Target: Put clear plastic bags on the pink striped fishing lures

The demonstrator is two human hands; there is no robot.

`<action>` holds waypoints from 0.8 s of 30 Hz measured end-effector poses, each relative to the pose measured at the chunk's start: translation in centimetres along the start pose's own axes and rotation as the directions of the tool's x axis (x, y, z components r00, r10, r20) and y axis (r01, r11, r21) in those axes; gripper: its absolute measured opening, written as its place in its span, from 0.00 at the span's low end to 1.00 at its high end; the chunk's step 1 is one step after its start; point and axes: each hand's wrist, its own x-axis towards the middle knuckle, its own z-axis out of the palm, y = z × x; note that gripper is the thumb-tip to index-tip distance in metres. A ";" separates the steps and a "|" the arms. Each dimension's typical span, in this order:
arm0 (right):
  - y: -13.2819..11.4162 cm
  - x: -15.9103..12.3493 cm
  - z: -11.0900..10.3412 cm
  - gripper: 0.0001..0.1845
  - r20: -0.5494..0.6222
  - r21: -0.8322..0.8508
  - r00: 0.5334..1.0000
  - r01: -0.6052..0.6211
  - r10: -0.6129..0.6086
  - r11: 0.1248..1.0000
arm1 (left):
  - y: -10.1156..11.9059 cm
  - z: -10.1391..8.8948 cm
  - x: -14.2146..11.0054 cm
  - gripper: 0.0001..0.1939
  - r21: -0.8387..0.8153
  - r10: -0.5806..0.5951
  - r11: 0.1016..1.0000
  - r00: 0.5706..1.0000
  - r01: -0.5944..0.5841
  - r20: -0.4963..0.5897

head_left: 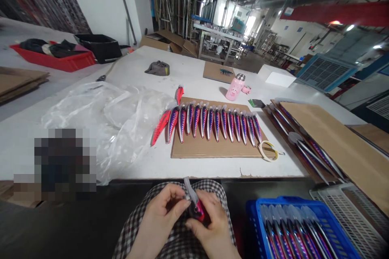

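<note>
Both my hands meet low in the middle, over my checked lap. My left hand [162, 210] and my right hand [209, 220] are closed together on one pink and red fishing lure [194, 204] with a clear lip pointing up. On the white table [212, 81] ahead lies a cardboard sheet [212, 147] carrying a row of several purple, pink and silver lures [217, 123]. A red lure [160, 126] lies at the row's left end.
A crumpled clear plastic bag [106, 117] covers the table's left. A blue basket [328, 218] of lures sits at lower right beside a white basket [361, 206]. More lures lie under a cardboard sheet [334, 137] on the right. A pink bottle [235, 88] and tape roll [267, 150] stand nearby.
</note>
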 end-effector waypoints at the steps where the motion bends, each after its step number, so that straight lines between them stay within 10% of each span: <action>1: 0.0 0.0 0.0 0.40 -0.002 0.013 1.000 -0.001 0.001 1.000 | 0.0 0.0 0.0 0.06 0.026 0.004 1.000 1.000 -0.003 -0.010; 24: -0.2 0.6 -0.7 0.35 0.000 0.325 0.991 -0.124 0.131 0.938 | -1.9 0.6 0.3 0.09 0.079 0.115 0.991 0.993 -0.113 -0.028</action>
